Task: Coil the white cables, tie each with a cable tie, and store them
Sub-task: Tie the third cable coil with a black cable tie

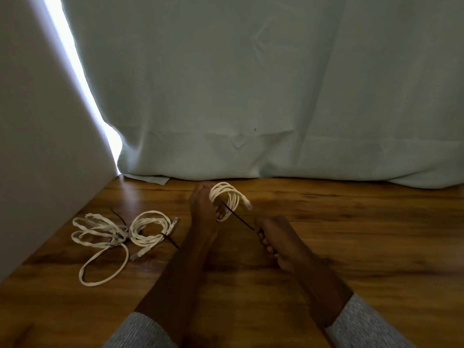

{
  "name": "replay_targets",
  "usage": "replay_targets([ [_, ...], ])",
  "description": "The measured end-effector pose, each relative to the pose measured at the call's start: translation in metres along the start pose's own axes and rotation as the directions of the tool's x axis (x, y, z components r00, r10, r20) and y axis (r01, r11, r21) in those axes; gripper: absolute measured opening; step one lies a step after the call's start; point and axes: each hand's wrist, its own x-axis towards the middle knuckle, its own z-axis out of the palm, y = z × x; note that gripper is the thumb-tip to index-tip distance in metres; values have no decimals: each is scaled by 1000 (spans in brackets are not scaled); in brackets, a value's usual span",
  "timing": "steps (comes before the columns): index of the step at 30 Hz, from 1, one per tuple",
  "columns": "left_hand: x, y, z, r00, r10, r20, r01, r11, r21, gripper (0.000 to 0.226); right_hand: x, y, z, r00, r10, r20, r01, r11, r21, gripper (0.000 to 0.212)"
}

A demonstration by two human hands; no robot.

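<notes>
Coiled white cable: held above the tabletop in left hand, grip curled around it. Black cable tie: runs from coil to right hand, grip pinching its tail. Tied coil and loose cable: lying left.

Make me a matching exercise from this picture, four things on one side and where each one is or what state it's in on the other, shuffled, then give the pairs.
Things
1. held coil
2. black cable tie
3. tied coil
4. loose cable

States
A. flat on the floor, bound with a tie
B. pulled by the right hand
C. sprawled on the floor near the wall
D. gripped in the left hand

Pairs: 1-D, 2-B, 3-A, 4-C
</notes>
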Motion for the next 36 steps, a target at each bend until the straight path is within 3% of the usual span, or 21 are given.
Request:
replay_targets([
  [2, -7, 2, 5, 1000, 22, 9, -23, 998, 59, 25, 0, 0, 1, 999, -43, 20, 42, 999, 29, 24],
  [7, -23, -2, 19, 999, 15, 51, -15, 1000, -10, 6, -1, 3, 8, 971, -224, 78, 222, 974, 42, 27],
  [10, -27, -4, 20, 989, -11, 150, 5, 999, 37, 17, 0, 3, 10, 960, -264, 93, 261, 964, 41, 28],
  [13, -31, -6, 19, 970, 85, 229, -136, 968, 213, 26, 1, 4, 9, 957, -268, 108, 265, 963, 48, 27],
  [18, -31, -9, 19, 955, 149, 257, -220, 936, 276, 24, 1, 4, 9, 941, -338, 25, 338, 941, -8, 15],
  [20, -30, -9, 18, 960, 139, 243, -205, 940, 272, 22, 1, 4, 11, 913, -405, -56, 406, 914, 6, 5],
  [22, -30, -10, 18, 963, 118, 243, -182, 949, 259, 21, 2, 5, 12, 880, -469, -79, 473, 880, 47, 19],
  [26, -32, -7, 19, 967, 68, 244, -126, 965, 228, 23, 8, 8, 10, 790, -613, -30, 607, 787, -112, 29],
  [31, -34, -5, 17, 929, -40, 369, -80, 949, 304, 25, 14, 6, 0, 634, -766, -111, 713, 634, -301, 11],
  [33, -37, -2, 17, 887, -94, 452, -57, 950, 308, 24, 21, 5, -7, 637, -752, -169, 708, 658, -257, 9],
  [36, -41, 1, 16, 833, -131, 538, -57, 946, 319, 28, 24, 3, -14, 729, -658, -188, 675, 737, 34, 6],
])
